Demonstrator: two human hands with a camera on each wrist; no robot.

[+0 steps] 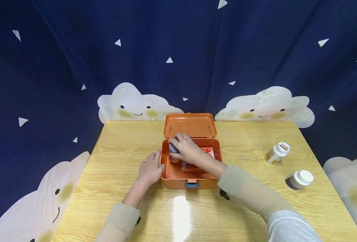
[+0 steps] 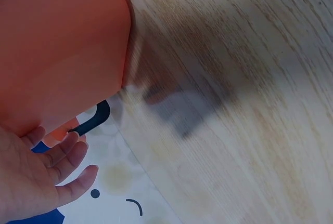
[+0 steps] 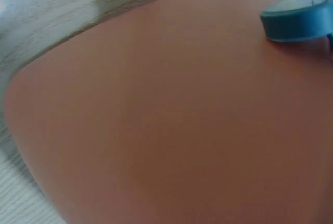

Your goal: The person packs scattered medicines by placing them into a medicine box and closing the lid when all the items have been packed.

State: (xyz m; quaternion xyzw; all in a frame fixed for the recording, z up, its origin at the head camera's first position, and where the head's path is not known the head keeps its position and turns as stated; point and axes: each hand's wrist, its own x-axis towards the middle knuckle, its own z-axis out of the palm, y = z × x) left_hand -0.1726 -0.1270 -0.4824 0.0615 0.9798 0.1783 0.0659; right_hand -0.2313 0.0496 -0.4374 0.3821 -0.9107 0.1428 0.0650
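Two beige sleeves (image 1: 122, 216) show at the bottom of my head feed, over a wood-grain table (image 1: 130, 137). Next up is the front of an orange box (image 1: 175, 183) with a blue latch (image 1: 192, 185). Off to the right, well apart from it, stands a white-capped bottle (image 1: 299, 179). My left hand (image 1: 149, 168) has its fingers loose, touching the box's left wall, thumb by the rim. My right hand (image 1: 188, 148) is clamped on a dark-capped container (image 1: 173, 148) in the left part of the box; can't tell if it's touching the bottom. Just right of that, partly behind my forearm, lies a red-and-white pack (image 1: 208, 151). Farther back on the right is a second bottle (image 1: 276, 154). Lid's (image 1: 190, 125) open at the back, then a navy curtain (image 1: 166, 27) with clouds.
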